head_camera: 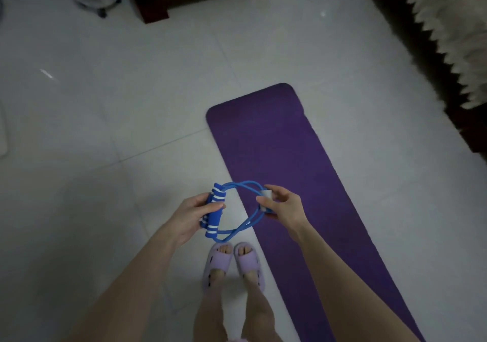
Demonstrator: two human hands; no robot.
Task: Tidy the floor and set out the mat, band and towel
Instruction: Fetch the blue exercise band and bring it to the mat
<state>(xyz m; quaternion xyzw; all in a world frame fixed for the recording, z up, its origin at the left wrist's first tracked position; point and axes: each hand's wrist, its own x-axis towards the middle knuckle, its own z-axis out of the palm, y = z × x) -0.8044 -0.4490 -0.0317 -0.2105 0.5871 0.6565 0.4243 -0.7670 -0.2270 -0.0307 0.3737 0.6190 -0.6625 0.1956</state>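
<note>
One purple mat (287,173) lies unrolled on the floor (131,110), its long axis running away from the person. One blue band (232,210) hangs just left of the mat's near edge: the left hand (192,215) grips both foam handles, the right hand (283,204) pinches its grey clip above the mat. No towel shows.

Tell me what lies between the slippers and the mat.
Only bare floor tile: the head view shows the slippers standing just left of the purple mat.
</note>
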